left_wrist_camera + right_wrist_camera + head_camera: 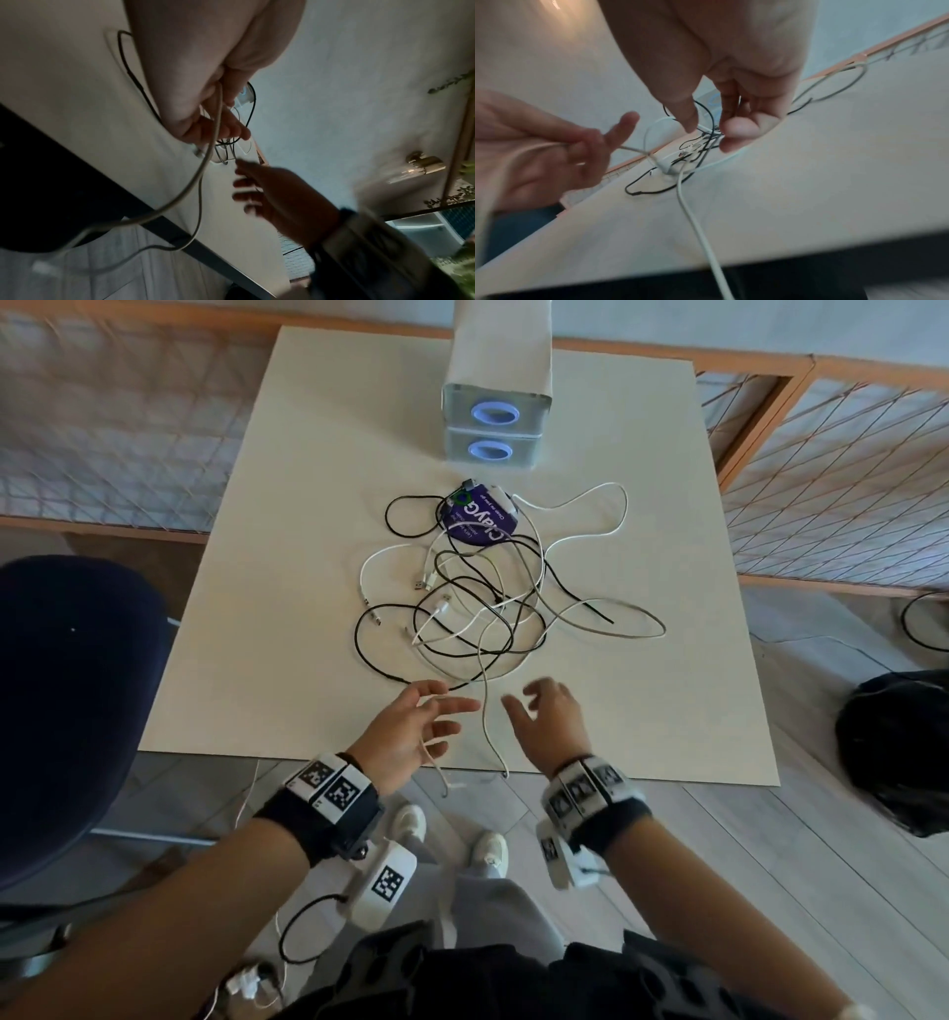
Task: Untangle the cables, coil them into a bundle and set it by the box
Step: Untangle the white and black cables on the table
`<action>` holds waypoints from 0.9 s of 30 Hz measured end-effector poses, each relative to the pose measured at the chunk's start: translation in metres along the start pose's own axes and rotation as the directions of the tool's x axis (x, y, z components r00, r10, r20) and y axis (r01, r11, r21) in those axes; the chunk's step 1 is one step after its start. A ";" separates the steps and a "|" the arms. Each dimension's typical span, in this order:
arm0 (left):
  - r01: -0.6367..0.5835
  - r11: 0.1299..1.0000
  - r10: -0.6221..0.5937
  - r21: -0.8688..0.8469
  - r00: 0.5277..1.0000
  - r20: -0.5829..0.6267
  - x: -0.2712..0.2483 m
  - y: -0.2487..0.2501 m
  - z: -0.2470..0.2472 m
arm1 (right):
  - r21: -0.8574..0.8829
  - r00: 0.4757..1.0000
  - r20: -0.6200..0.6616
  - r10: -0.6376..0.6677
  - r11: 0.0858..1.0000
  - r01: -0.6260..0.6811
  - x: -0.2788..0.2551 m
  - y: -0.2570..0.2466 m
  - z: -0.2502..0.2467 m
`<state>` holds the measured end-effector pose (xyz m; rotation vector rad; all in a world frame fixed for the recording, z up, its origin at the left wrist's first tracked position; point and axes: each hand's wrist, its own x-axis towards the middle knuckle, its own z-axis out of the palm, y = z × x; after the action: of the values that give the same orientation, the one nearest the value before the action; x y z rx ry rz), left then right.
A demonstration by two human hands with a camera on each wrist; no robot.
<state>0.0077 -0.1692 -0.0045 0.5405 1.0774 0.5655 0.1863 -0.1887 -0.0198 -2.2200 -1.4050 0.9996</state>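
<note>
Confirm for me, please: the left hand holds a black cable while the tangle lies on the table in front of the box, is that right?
Not quite: the cable in the left hand is white, not black, as the left wrist view shows. The rest stands: the tangle lies on the table in front of the box.

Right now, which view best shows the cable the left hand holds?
Left wrist: the pale cable runs through the left hand and loops below the table edge. Right wrist shows it blurred at the fingers. Head shows only a short stretch.
</note>
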 end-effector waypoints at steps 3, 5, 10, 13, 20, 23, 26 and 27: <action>-0.021 1.000 0.021 0.023 1.000 -0.012 -0.002 -0.004 0.003 | -0.008 0.990 0.124 0.074 0.997 -0.073 0.036 -0.021 0.017; 0.001 1.000 -0.001 -0.010 1.000 -0.009 -0.001 -0.007 0.003 | 0.010 0.979 0.175 0.105 0.994 -0.108 0.047 -0.024 0.026; 0.181 0.976 -0.171 -0.119 0.981 0.089 0.008 0.004 -0.004 | 0.148 0.996 0.082 -0.031 0.989 0.018 0.027 -0.030 0.014; 0.249 0.965 -0.232 -0.079 0.956 0.181 0.021 0.019 0.003 | 0.153 0.993 -0.038 -0.113 0.981 0.117 -0.003 -0.031 0.001; 0.210 0.977 -0.193 -0.026 0.936 0.294 0.045 0.046 0.036 | 0.080 0.953 -0.169 -0.253 0.960 0.269 -0.070 -0.001 0.000; 0.186 0.974 -0.142 -0.127 0.944 0.298 0.051 0.051 0.039 | 0.041 0.982 -0.024 -0.190 0.981 0.190 -0.087 0.029 0.009; 0.095 0.949 -0.041 -0.299 0.982 0.182 0.064 0.070 0.032 | -0.105 0.966 0.224 -0.126 0.983 0.152 -0.108 0.056 0.023; 0.076 0.947 -0.031 -0.312 0.989 0.148 0.069 0.077 0.030 | -0.120 0.965 0.249 -0.088 0.985 0.121 -0.111 0.064 0.026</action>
<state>0.0477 -0.0708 0.0123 0.2639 0.8425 0.6291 0.1793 -0.3185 -0.0340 -2.1455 -1.7230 1.2053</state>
